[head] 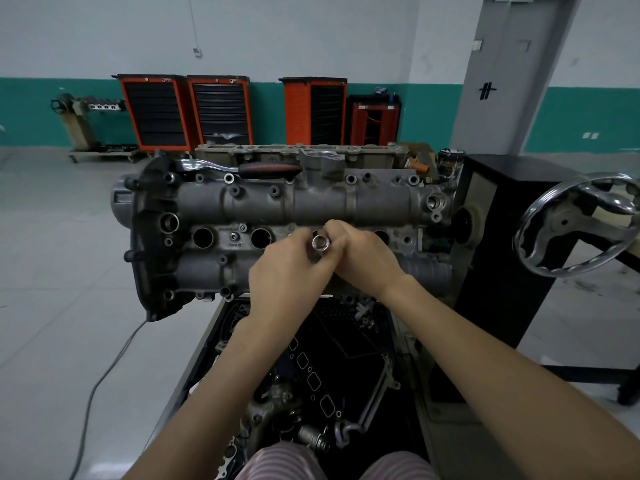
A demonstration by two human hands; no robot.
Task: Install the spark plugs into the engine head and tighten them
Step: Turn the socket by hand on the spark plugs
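Observation:
The grey engine head (263, 202) lies across a stand in front of me, with a row of round spark plug wells along its middle; two wells (203, 237) at the left show empty and dark. My left hand (289, 268) and my right hand (363, 252) meet over the third well. Both grip a shiny metal socket (320, 243) standing upright there, its open end facing me. Whatever is under the socket is hidden by my fingers. A ratchet wrench (242, 168) with a black and red handle rests on the head's far edge.
A chrome handwheel (575, 223) on the black stand sits at the right. Below the head a dark tray (332, 358) holds gaskets and loose engine parts. Orange tool cabinets (156, 112) line the far wall. A grey cable (104, 375) runs over the floor at the left.

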